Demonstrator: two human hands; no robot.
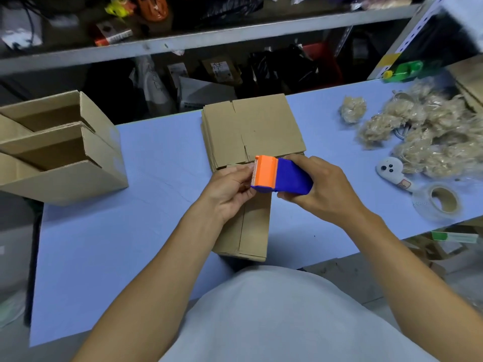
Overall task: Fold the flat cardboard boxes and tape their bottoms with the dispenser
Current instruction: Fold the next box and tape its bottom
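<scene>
Tape dispenser (281,176): blue body, orange cutter head with a serrated edge, held in the air above the blue table (146,178), just over a folded cardboard box (245,228) that stands at the table's near edge. Right hand (322,190): fingers curled round the blue body from the right, thumb on top, fingertips under its lower edge. Left hand (227,190): thumb and fingertips pinched together at the orange head's toothed edge, on what looks like the clear tape end; the tape itself is too faint to confirm. Stack of flat cardboard boxes (251,129): lies on the table just beyond the dispenser, its near edge partly hidden by the cutter head. Open assembled boxes (60,150): grouped at the table's left end, well apart from the hands. Right side of table: loose roll of clear tape (441,201), a small white tool (392,171), and bagged pale fibre bundles (418,131).
</scene>
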